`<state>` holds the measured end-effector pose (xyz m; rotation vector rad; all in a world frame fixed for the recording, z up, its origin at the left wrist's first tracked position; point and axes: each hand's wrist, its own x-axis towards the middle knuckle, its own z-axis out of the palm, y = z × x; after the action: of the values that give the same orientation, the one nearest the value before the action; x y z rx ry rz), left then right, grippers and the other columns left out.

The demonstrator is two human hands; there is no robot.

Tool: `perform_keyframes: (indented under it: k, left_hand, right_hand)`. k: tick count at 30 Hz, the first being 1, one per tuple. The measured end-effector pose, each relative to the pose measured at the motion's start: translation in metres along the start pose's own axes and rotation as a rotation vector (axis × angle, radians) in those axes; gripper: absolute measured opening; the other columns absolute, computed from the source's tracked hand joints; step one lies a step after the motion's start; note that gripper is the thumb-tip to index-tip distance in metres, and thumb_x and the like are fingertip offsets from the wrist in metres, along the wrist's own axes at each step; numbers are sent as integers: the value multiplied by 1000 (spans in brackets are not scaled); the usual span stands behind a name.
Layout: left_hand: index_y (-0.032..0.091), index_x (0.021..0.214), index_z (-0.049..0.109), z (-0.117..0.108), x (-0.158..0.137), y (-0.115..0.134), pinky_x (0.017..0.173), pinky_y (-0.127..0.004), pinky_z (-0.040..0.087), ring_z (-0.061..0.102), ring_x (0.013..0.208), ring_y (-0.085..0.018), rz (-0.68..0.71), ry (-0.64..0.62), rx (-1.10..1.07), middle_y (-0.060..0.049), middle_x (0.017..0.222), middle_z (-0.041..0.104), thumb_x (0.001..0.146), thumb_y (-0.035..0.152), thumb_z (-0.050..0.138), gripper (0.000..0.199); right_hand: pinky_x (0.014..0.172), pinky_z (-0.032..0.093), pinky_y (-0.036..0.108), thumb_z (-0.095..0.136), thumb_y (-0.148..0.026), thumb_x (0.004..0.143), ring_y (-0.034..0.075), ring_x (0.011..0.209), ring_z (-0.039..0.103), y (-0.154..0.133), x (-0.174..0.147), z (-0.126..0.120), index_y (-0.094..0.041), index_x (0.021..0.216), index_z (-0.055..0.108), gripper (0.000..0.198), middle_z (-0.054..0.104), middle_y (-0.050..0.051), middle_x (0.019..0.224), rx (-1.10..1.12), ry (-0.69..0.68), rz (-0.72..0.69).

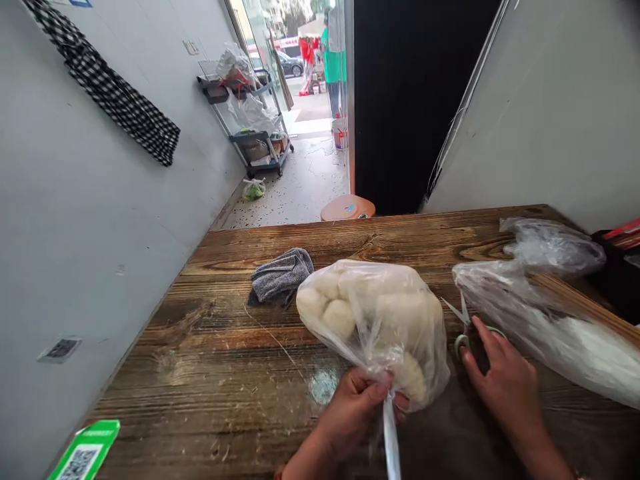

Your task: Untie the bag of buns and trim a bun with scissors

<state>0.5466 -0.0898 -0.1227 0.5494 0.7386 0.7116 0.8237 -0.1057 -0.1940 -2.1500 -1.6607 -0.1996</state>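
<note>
A clear plastic bag (373, 303) of pale, rounded, dough-like pieces rests on the wooden table in front of me. My left hand (355, 403) is closed around its gathered neck, and a twisted white plastic strip (391, 433) hangs from there toward me. To the right of the bag, my right hand (505, 380) has thumb and index finger on a pair of scissors (466, 327) with pale green handles. The scissors' blades are apart and point away from me; the other fingers are partly hidden.
A grey folded cloth (283, 275) lies left of the bag on the wooden table (225, 373). Long plastic packaging (555, 327) with thin wooden sticks (585, 307) lies at the right. Beyond are a stool (347, 208), a loaded cart (250, 113) and a doorway. A green QR card (85, 453) is lower left.
</note>
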Motion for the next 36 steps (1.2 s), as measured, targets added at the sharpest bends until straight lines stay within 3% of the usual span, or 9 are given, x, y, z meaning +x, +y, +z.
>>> perform_keyframes:
  k: [5, 10, 13, 16, 19, 23, 30, 33, 36]
  left_hand:
    - [14, 84, 68, 6, -20, -10, 62, -25, 49, 62, 61, -13, 228, -17, 67, -4, 71, 71, 65, 34, 83, 32]
    - [15, 92, 65, 3, -38, -24, 67, -25, 50, 64, 68, -13, 480, 19, 125, -3, 80, 71, 62, 32, 83, 39]
    - [14, 99, 64, -11, -62, -38, 68, -27, 51, 66, 70, -15, 445, 16, 218, -6, 87, 71, 62, 33, 82, 46]
    - [13, 97, 62, -34, -94, -49, 60, -25, 49, 63, 63, -13, 489, 92, 400, -7, 84, 70, 66, 38, 78, 43]
    - [13, 93, 60, -56, -117, -57, 60, -24, 49, 62, 62, -11, 613, 192, 489, -5, 76, 67, 70, 39, 73, 37]
    - [13, 93, 60, -67, -124, -64, 58, -23, 48, 62, 60, -11, 692, 210, 513, -3, 74, 66, 70, 33, 70, 32]
    - [13, 85, 60, -68, -116, -71, 50, -22, 44, 60, 54, -11, 739, 240, 556, -1, 66, 65, 70, 26, 68, 21]
    - [13, 83, 59, -69, -117, -73, 48, -21, 43, 59, 51, -10, 749, 268, 575, 0, 63, 63, 72, 24, 65, 17]
    - [13, 83, 59, -70, -117, -75, 47, -21, 44, 58, 50, -10, 762, 291, 581, 0, 63, 62, 75, 22, 61, 13]
  right_hand:
    - [85, 45, 42, 40, -48, 93, 29, 106, 61, 0, -8, -2, -15, 146, 32, 63, 64, 15, 122, 6, 66, -31]
    - [79, 43, 35, 43, -35, 94, 25, 106, 59, -9, -35, -32, -16, 135, 48, 45, 65, 15, 121, -24, 79, -23]
    - [76, 42, 32, 41, -29, 96, 24, 107, 59, -18, -52, -52, -18, 136, 50, 42, 65, 15, 119, -98, -66, -67]
    - [72, 41, 31, 49, -25, 92, 24, 93, 63, -28, -63, -71, -16, 117, 65, 31, 70, 15, 100, -142, -204, -140]
    - [71, 40, 31, 50, -12, 88, 25, 90, 63, -38, -68, -85, -12, 89, 74, 25, 69, 19, 96, -150, -205, -191]
    - [71, 41, 32, 46, -6, 87, 27, 95, 62, -49, -75, -97, -10, 87, 74, 29, 65, 21, 103, -132, -141, -252]
    - [85, 43, 25, 45, -32, 96, 17, 97, 59, -100, -88, -114, -18, 128, 56, 37, 63, 9, 113, 160, 22, -491]
    - [92, 40, 29, 57, -28, 88, 21, 103, 57, -133, -93, -110, -18, 118, 63, 32, 65, 9, 112, 396, 46, -539]
    - [90, 40, 33, 59, -26, 85, 25, 101, 58, -151, -89, -99, -15, 90, 71, 17, 68, 13, 101, 513, 27, -433]
